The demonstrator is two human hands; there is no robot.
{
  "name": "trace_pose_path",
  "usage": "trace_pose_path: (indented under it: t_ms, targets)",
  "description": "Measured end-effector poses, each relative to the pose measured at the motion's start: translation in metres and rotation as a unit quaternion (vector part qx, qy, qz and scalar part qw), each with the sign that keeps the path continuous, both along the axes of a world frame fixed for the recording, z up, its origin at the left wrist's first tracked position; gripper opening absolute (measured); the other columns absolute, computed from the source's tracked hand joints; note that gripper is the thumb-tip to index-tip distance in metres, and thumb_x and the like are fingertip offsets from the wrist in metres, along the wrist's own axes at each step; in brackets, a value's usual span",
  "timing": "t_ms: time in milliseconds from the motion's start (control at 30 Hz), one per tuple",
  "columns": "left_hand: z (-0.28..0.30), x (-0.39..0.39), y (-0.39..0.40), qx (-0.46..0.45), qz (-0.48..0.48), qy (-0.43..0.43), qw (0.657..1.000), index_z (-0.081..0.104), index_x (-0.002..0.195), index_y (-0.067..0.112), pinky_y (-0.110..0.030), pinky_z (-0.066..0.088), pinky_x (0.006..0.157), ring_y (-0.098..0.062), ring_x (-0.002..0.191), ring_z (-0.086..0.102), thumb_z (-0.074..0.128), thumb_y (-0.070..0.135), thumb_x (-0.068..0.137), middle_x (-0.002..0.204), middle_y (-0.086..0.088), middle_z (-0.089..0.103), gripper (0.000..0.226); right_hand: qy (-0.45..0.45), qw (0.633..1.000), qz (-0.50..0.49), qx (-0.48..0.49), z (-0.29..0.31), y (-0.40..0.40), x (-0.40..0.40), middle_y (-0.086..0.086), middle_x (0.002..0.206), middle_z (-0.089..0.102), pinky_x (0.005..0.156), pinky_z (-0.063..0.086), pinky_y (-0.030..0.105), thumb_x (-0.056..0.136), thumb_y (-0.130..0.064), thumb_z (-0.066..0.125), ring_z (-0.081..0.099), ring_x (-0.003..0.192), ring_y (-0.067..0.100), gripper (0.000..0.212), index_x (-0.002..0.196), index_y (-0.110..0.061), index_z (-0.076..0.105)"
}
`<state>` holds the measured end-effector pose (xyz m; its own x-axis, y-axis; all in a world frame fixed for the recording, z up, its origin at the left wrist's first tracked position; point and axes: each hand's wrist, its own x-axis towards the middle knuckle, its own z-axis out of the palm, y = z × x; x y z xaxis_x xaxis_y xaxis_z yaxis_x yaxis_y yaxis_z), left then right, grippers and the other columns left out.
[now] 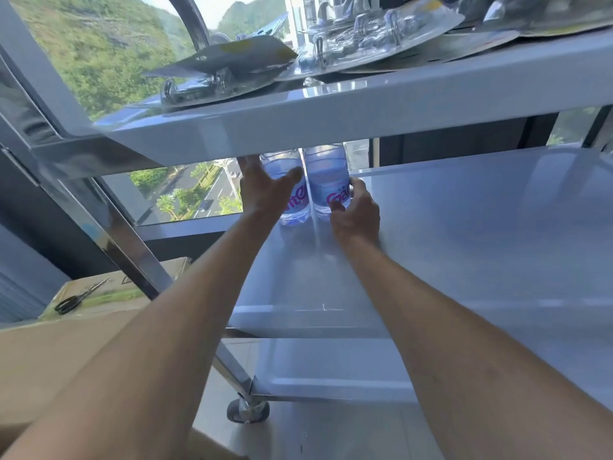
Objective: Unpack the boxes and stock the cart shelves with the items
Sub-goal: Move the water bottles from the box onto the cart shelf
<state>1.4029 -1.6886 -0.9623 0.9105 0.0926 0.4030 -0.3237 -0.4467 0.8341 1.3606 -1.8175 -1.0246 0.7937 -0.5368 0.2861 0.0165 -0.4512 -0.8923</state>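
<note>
Two clear water bottles with pink lettering stand side by side at the far left of the cart's middle shelf [464, 247]. My left hand [262, 190] wraps the left bottle [297, 207]: its thumb lies across the front and its fingers pass along the bottle's left side, their tips hidden under the upper shelf edge. My right hand [356, 214] curls its fingers round the lower part of the right bottle [326, 180]. Both bottles rest upright on the shelf, and the upper shelf hides their tops.
The top shelf [331, 117] carries several blister packs of metal hooks [361, 34]. A cardboard box [109, 293] with black scissors [78, 298] on it stands at the left, beside the cart's steel leg. The bottom shelf [331, 370] and a caster wheel [247, 411] lie below. A window is behind.
</note>
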Motion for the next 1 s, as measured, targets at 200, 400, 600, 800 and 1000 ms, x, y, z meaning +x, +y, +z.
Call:
trace_pose_path:
  t_ms: [200,400,600,800,1000]
  targets:
    - [-0.014,-0.015,0.007,-0.007,0.056,-0.02,0.998,0.054,0.128,0.016,-0.038,0.052,0.093,-0.02,0.106,0.065,0.084,0.043,0.066,0.114,0.0,0.069,0.075,0.002,1.0,-0.002,-0.019,0.0,0.001,-0.001,0.01,0.125,0.064,0.088,0.041,0.031,0.09,-0.014,0.063,0.058,0.115,0.031,0.042,0.131,-0.013,0.053]
    - [-0.016,-0.016,0.012,-0.029,-0.026,0.039,0.998,0.049,0.13,0.016,-0.045,0.053,0.096,-0.022,0.105,0.066,0.08,0.037,0.069,0.119,-0.005,0.067,0.071,0.017,0.999,0.003,-0.03,0.002,0.002,-0.003,0.01,0.125,0.065,0.086,0.042,0.032,0.092,-0.013,0.059,0.059,0.114,0.033,0.046,0.137,-0.015,0.048]
    - [-0.007,-0.01,0.016,-0.004,-0.008,0.061,0.998,0.05,0.118,0.014,-0.034,0.055,0.076,-0.016,0.085,0.067,0.081,0.047,0.058,0.102,-0.004,0.069,0.076,0.031,0.999,0.0,-0.032,0.001,0.002,0.002,0.012,0.122,0.065,0.083,0.042,0.031,0.093,-0.015,0.058,0.06,0.112,0.032,0.048,0.139,-0.017,0.046]
    - [-0.012,-0.016,0.025,-0.009,-0.062,0.081,0.995,0.05,0.122,0.014,-0.019,0.048,0.061,-0.004,0.073,0.069,0.087,0.036,0.071,0.094,-0.002,0.072,0.067,0.044,0.997,-0.012,-0.06,-0.001,0.003,0.005,0.017,0.122,0.055,0.089,0.044,0.035,0.095,-0.02,0.056,0.057,0.113,0.034,0.046,0.14,-0.017,0.046]
    - [-0.037,-0.033,0.018,0.009,-0.063,0.1,0.993,0.061,0.118,0.007,-0.02,0.05,0.072,-0.017,0.088,0.065,0.086,0.021,0.075,0.106,-0.008,0.068,0.052,0.026,0.998,-0.008,-0.048,-0.001,0.002,0.004,0.015,0.12,0.064,0.084,0.041,0.034,0.093,-0.017,0.06,0.058,0.111,0.034,0.039,0.131,-0.012,0.053]
